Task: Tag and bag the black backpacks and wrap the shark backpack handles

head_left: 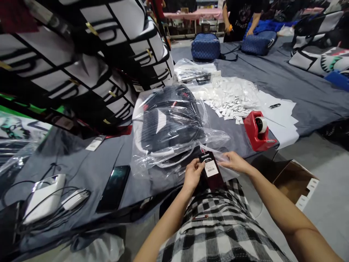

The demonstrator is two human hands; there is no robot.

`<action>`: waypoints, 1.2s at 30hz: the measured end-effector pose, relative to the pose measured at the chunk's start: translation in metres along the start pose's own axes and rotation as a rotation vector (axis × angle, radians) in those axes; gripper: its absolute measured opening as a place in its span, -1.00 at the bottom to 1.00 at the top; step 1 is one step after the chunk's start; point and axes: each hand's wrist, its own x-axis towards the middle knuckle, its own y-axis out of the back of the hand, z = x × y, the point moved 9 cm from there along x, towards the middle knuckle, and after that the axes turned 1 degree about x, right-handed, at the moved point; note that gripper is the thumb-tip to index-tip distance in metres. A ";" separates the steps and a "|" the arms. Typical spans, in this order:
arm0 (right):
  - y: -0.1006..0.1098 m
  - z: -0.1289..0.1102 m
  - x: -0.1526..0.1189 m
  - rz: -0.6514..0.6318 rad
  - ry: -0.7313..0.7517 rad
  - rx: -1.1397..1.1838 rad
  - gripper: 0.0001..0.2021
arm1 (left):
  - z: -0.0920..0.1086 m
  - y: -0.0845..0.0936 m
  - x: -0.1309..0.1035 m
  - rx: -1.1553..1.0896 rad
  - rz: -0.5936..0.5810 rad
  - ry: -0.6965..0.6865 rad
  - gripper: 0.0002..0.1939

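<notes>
A dark backpack [174, 120] with a white patch lies on the table inside a clear plastic bag [215, 136]. The bag's open end reaches past the table edge toward me. Out of that end hangs a black hang tag [211, 169] with a white barcode label. My left hand [193, 173] pinches the tag's left edge between thumb and fingers. Beside the tag, my right hand [236, 162] grips the edge of the plastic bag, fingers partly hidden behind the film.
A red tape dispenser [257, 133] stands at the table's right edge, near a heap of small white labels [229, 109]. Stacked black-and-white bags [109, 54] rise at left. A phone [113, 189] and cabled white chargers [45, 198] lie front left. Across the table, a person [241, 18] handles a blue bag.
</notes>
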 end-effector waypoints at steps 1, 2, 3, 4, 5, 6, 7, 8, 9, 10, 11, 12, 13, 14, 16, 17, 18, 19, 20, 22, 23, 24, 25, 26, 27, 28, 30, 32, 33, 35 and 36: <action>0.002 0.003 0.000 0.003 -0.024 -0.029 -0.71 | -0.001 -0.001 0.001 -0.031 -0.036 0.040 -0.55; 0.004 0.006 0.000 0.016 -0.043 -0.075 -0.74 | -0.003 0.000 0.000 -0.066 -0.056 0.083 -0.53; 0.008 0.008 0.000 0.036 -0.054 -0.134 -0.77 | -0.005 0.003 -0.001 -0.109 -0.057 0.123 -0.51; 0.010 0.007 0.000 0.056 -0.052 -0.193 -0.80 | -0.006 0.007 -0.003 -0.152 -0.050 0.151 -0.51; 0.012 0.005 0.000 0.072 -0.038 -0.239 -0.84 | -0.005 0.011 -0.005 -0.188 -0.038 0.159 -0.52; 0.012 0.002 -0.001 0.082 -0.015 -0.259 -0.86 | -0.002 0.014 -0.006 -0.213 -0.022 0.150 -0.54; 0.009 -0.002 -0.003 0.076 0.013 -0.246 -0.88 | 0.001 0.017 -0.007 -0.223 -0.006 0.129 -0.57; 0.004 -0.005 -0.004 0.055 0.039 -0.205 -0.89 | 0.004 0.017 -0.008 -0.222 0.013 0.103 -0.60; -0.002 -0.008 -0.007 0.022 0.056 -0.139 -0.88 | 0.006 0.016 -0.008 -0.222 0.026 0.078 -0.63; -0.009 -0.009 -0.009 -0.015 0.059 -0.058 -0.86 | 0.008 0.012 -0.008 -0.233 0.025 0.064 -0.64; -0.016 -0.009 -0.012 -0.050 0.052 0.033 -0.82 | 0.007 0.006 -0.007 -0.258 0.010 0.066 -0.64; -0.023 -0.008 -0.015 -0.082 0.040 0.124 -0.77 | 0.005 -0.001 -0.007 -0.290 -0.014 0.080 -0.62; -0.029 -0.007 -0.018 -0.106 0.026 0.206 -0.72 | 0.002 -0.009 -0.007 -0.323 -0.039 0.099 -0.59; -0.034 -0.004 -0.022 -0.121 0.010 0.277 -0.68 | -0.002 -0.015 -0.007 -0.347 -0.061 0.124 -0.56; -0.038 0.002 -0.029 -0.119 -0.032 0.379 -0.62 | -0.011 -0.021 -0.008 -0.350 -0.057 0.158 -0.52; -0.038 0.006 -0.032 -0.106 -0.053 0.407 -0.59 | -0.015 -0.020 -0.008 -0.333 -0.033 0.153 -0.51; -0.037 0.009 -0.036 -0.090 -0.068 0.424 -0.57 | -0.018 -0.018 -0.009 -0.305 -0.007 0.135 -0.50; -0.035 0.011 -0.039 -0.075 -0.076 0.436 -0.55 | -0.020 -0.015 -0.010 -0.270 0.019 0.111 -0.50; -0.033 0.013 -0.042 -0.061 -0.079 0.445 -0.53 | -0.022 -0.012 -0.011 -0.228 0.044 0.086 -0.49; -0.030 0.017 -0.044 -0.029 -0.090 0.452 -0.47 | -0.024 -0.007 -0.012 -0.124 0.076 0.044 -0.48; -0.029 0.019 -0.044 -0.008 -0.100 0.444 -0.45 | -0.024 -0.005 -0.013 -0.058 0.082 0.032 -0.48; -0.029 0.022 -0.044 0.024 -0.111 0.419 -0.46 | -0.022 -0.005 -0.012 0.026 0.070 0.018 -0.49; -0.029 0.025 -0.042 0.061 -0.116 0.376 -0.49 | -0.019 -0.008 -0.011 0.138 0.034 -0.005 -0.52; -0.031 0.027 -0.040 0.096 -0.112 0.323 -0.52 | -0.013 -0.012 -0.009 0.282 -0.024 -0.045 -0.56; -0.033 0.029 -0.038 0.128 -0.102 0.272 -0.56 | -0.005 -0.019 -0.008 0.454 -0.100 -0.101 -0.60; -0.035 0.031 -0.036 0.163 -0.095 0.227 -0.59 | 0.003 -0.027 -0.006 0.644 -0.184 -0.172 -0.65; -0.036 0.035 -0.037 0.246 -0.091 0.166 -0.65 | 0.023 -0.042 -0.006 1.010 -0.321 -0.347 -0.77; -0.033 0.038 -0.043 0.357 -0.101 0.114 -0.68 | 0.046 -0.054 -0.006 1.277 -0.399 -0.561 -0.89; -0.031 0.038 -0.048 0.413 -0.104 0.082 -0.70 | 0.059 -0.061 -0.007 1.360 -0.432 -0.687 -0.85; -0.028 0.036 -0.060 0.508 -0.100 0.017 -0.72 | 0.080 -0.079 -0.012 1.436 -0.520 -0.948 -0.65; -0.028 0.033 -0.066 0.543 -0.094 -0.011 -0.73 | 0.086 -0.089 -0.015 1.439 -0.584 -1.058 -0.56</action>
